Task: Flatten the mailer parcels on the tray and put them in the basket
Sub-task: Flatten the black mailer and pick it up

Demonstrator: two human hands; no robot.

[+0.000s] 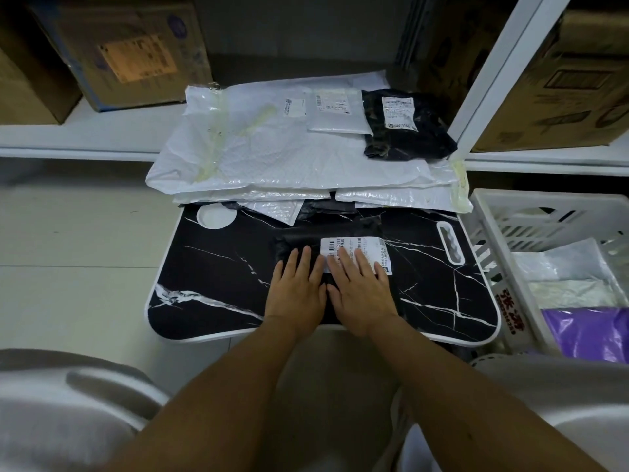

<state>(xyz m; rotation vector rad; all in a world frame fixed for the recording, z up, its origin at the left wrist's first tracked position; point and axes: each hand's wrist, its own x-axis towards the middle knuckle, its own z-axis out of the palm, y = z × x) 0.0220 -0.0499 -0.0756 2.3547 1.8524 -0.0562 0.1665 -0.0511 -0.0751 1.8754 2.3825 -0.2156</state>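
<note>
We find both hands laid flat, fingers straight and slightly spread, side by side on a black mailer parcel (299,245) at the middle of the black marbled tray (211,287). The left hand (295,287) presses the dark wrapping; the right hand (362,289) covers part of the white shipping label (354,248). Neither grips anything. We note a stack of white mailers (272,155) at the far edge, and the white basket (531,212) just right of the tray.

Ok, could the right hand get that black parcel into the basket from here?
Probably yes. The right hand lies flat on the black parcel, and the white basket sits open just right of the tray, with nothing between.
</note>
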